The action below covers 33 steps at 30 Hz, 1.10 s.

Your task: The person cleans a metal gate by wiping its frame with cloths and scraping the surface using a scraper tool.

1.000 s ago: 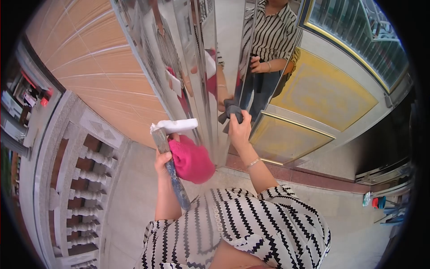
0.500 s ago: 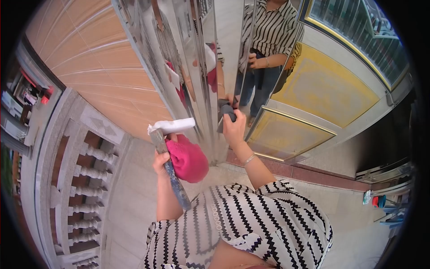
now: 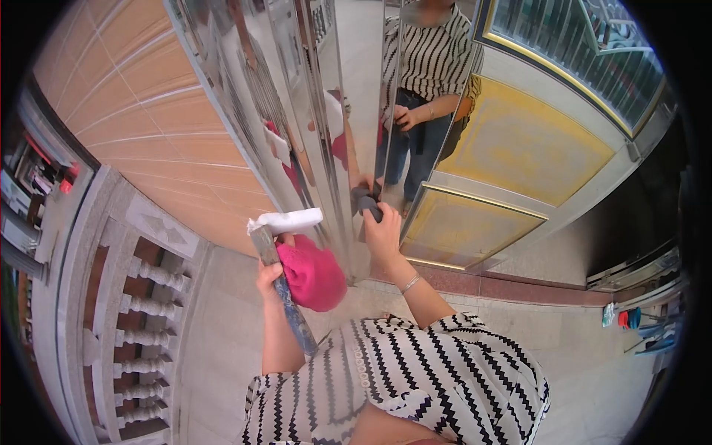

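My left hand (image 3: 269, 279) is closed round a worn, blue-stained flat handle (image 3: 295, 319) that slants down toward my shirt. A white, bar-shaped head (image 3: 291, 220) sits across its upper end. The same hand also holds a bunched bright pink cloth (image 3: 315, 276), which hangs beside the handle. My right hand (image 3: 384, 236) grips a dark grey, rounded object (image 3: 368, 208) against the shiny metal door frame (image 3: 348, 159). Its exact kind is unclear, and my fingers cover part of it. Both hands and the pink cloth reappear as reflections in the polished metal.
Left of the frame is an orange tiled wall (image 3: 163, 141), with a stone balustrade (image 3: 152, 311) below. A door with yellow panels (image 3: 530, 141) stands at right, above a reddish sill (image 3: 512, 290). Blue and red items (image 3: 645, 326) lie at far right.
My right hand and the dark object sit slightly lower along the metal frame. The view has shifted a little; my left hand keeps its hold.
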Available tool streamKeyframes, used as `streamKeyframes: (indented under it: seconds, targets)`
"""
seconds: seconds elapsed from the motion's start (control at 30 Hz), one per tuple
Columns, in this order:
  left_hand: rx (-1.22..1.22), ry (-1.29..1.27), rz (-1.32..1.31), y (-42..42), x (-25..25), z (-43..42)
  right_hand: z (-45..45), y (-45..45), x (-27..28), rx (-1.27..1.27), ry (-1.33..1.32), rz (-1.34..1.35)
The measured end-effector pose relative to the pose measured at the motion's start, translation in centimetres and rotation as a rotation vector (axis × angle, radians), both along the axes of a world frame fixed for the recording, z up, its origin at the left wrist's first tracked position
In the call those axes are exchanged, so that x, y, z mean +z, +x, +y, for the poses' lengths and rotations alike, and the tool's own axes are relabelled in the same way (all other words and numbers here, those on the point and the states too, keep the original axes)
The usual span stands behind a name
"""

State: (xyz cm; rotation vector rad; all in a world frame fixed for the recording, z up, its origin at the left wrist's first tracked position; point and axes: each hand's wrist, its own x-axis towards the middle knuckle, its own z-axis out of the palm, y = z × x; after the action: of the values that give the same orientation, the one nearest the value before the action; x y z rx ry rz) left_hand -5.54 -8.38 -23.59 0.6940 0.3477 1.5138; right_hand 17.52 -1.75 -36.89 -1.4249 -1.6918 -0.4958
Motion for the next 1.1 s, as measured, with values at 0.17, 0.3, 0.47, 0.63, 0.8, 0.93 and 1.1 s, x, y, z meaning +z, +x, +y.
streamKeyframes:
  seconds: [0.17,0.3,0.47,0.63,0.8,0.93,1.1]
  targets:
    - [-0.006,-0.008,-0.008,0.2,-0.4,0.3,2.4,0.2,14.0,-0.106,0.379,0.030]
    - [-0.017,0.026,0.001,0.1,-0.6,0.6,3.4,-1.2,13.7,-0.049,0.359,0.048]
    - [0.054,-0.035,0.020,0.1,-0.3,0.2,3.1,-0.7,6.6,0.133,0.332,-0.131]
    - [0.057,0.002,0.000,-0.1,-0.6,0.6,5.4,-0.2,16.7,-0.041,0.514,0.072]
    - [0.060,0.011,-0.006,-0.1,-0.5,0.7,4.1,-0.7,13.5,0.045,0.430,0.006]
    - [0.068,-0.043,0.023,0.1,0.1,0.9,4.0,-0.3,12.6,0.024,0.468,-0.123]
    - [-0.054,-0.023,0.017,0.1,0.3,1.6,5.0,-2.0,22.0,-0.053,0.555,-0.039]
